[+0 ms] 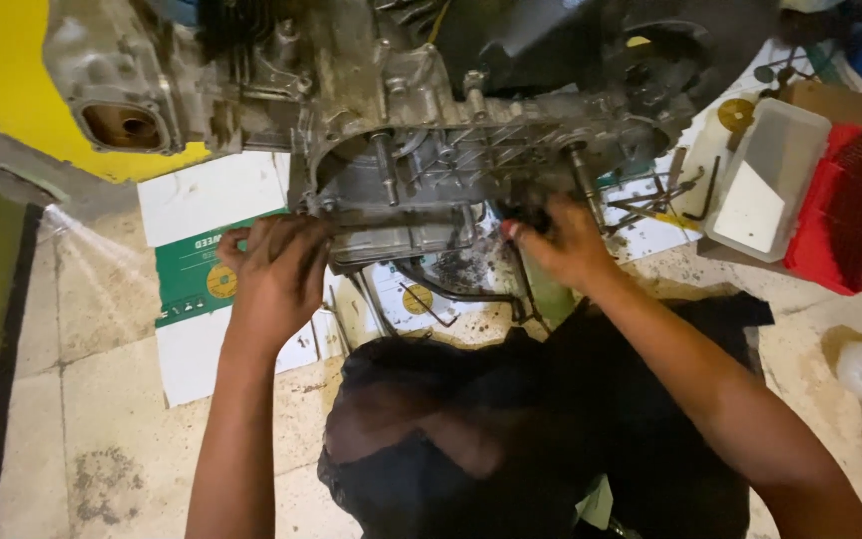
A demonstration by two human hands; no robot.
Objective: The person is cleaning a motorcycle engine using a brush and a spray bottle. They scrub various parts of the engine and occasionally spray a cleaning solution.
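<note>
While both forearms reach up and away from the camera over a dark-clothed lap (471,439), the two hands meet the near underside of a grey, grimy engine casing (451,150) that lies just beyond them. The left hand (276,265) is seen from the back, fingers curled and pressed against the casing's lower left edge; it seems to grip the rim there, though the fingertips are hidden. The right hand (561,240) is turned slightly inward, fingers bent and bunched at the casing's lower right edge; whether they pinch a small part cannot be told, as the spot is dark. The left forearm rises almost straight up the frame, while the right forearm slants in from the lower right. The casing's long axis runs side to side across both hands, from a round port beyond the left hand to a dark circular housing beyond the right hand, with its open face and two bare metal shafts (386,170) pointing toward the person. Under the left hand lies a sheet of white and green cardboard (192,279) on the tiled floor. Beyond and to the right of the right hand are scattered hand tools (665,195), then a white tray (765,180) beside a red plastic piece (840,210).
</note>
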